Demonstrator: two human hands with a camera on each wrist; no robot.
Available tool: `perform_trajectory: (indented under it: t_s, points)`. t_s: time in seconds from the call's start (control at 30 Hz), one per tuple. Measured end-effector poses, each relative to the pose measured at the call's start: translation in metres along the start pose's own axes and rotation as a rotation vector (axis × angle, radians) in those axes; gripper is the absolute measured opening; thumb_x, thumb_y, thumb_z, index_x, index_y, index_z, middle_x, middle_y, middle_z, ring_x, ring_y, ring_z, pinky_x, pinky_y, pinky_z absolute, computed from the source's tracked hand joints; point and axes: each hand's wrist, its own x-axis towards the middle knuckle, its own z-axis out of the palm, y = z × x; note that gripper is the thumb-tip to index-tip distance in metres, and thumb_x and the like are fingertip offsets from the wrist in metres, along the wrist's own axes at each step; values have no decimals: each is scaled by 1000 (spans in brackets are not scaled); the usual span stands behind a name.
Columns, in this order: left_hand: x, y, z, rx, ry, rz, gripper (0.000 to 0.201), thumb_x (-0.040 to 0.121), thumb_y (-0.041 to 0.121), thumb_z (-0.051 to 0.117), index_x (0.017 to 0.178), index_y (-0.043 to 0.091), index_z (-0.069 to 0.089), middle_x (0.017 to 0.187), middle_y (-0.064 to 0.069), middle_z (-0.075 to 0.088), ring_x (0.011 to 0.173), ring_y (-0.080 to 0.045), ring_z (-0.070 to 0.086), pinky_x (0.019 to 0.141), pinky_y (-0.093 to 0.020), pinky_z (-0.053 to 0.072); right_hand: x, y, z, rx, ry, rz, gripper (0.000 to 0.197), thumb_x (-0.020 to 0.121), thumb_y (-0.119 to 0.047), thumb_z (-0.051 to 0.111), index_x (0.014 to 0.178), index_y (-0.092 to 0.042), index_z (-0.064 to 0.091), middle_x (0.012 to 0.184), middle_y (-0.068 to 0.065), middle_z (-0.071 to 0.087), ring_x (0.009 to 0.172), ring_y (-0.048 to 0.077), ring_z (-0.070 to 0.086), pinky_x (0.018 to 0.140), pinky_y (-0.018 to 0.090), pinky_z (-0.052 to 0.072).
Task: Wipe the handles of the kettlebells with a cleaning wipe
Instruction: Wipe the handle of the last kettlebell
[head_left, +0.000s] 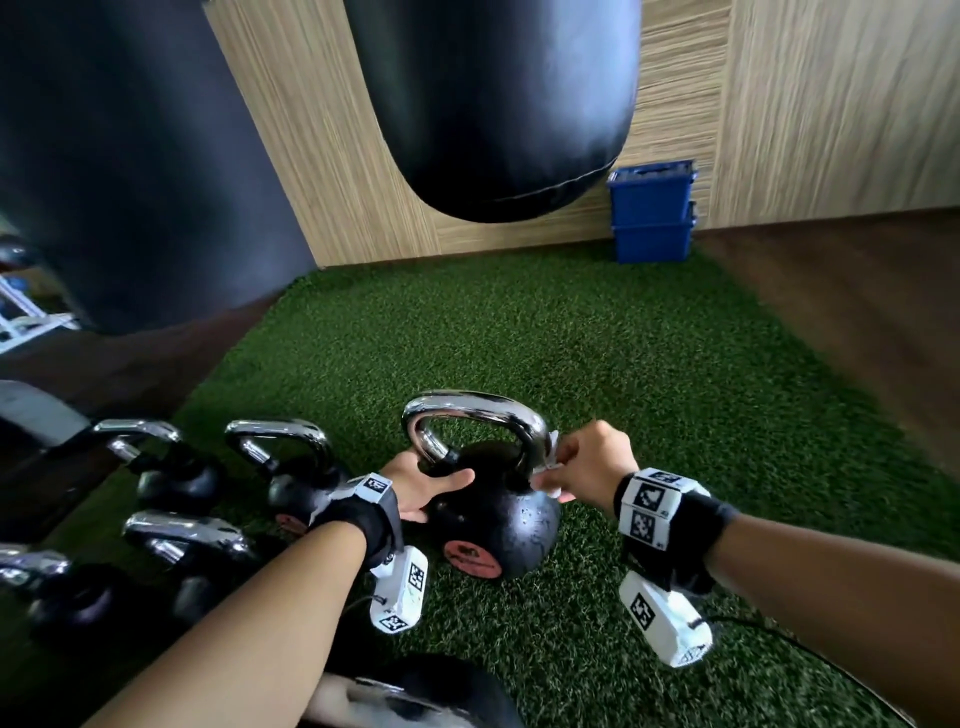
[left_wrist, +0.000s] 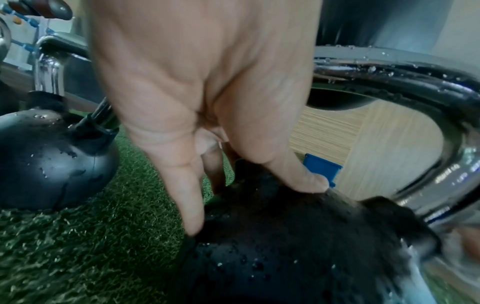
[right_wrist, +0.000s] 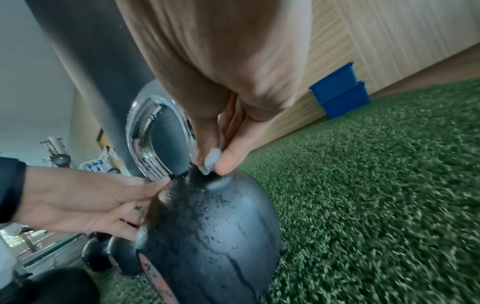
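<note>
A large black kettlebell (head_left: 498, 525) with a chrome handle (head_left: 475, 408) stands on the green turf, its body wet with droplets (right_wrist: 207, 226). My left hand (head_left: 426, 488) rests on the ball's upper left side with straight fingers (left_wrist: 192, 205) and thumb (left_wrist: 306, 181) pressing on it. My right hand (head_left: 587, 462) pinches a white cleaning wipe (head_left: 545, 470) against the right leg of the handle, near its base (right_wrist: 211, 162). Most of the wipe is hidden between finger and thumb.
Several smaller chrome-handled kettlebells (head_left: 280, 447) stand close on the left. A black punching bag (head_left: 488, 104) hangs above, and another dark bag (head_left: 130, 166) is at left. Two stacked blue bins (head_left: 652, 213) sit by the wooden wall. Turf stretches ahead and to the right.
</note>
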Motion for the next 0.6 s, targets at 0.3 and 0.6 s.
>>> perform_trajectory:
  t_s: [0.3,0.6]
  points:
    - [-35,54,-51,658,-187,106,16,91,33,71,93,18,78,101,0,78,75,-13,68,53,-12,46,-9,-11,-34,-66,-338,-63,11,73,-15,88,79,-12,79,79,-2,78,72,9,75,74,31,64]
    - [-84,112,-76,-157,-344,398,38,88,44,65,116,20,74,111,-4,78,101,-21,76,79,-26,62,-35,-86,-57,233,-300,-461,11,78,-13,83,85,-20,79,81,-3,78,66,6,71,59,14,53]
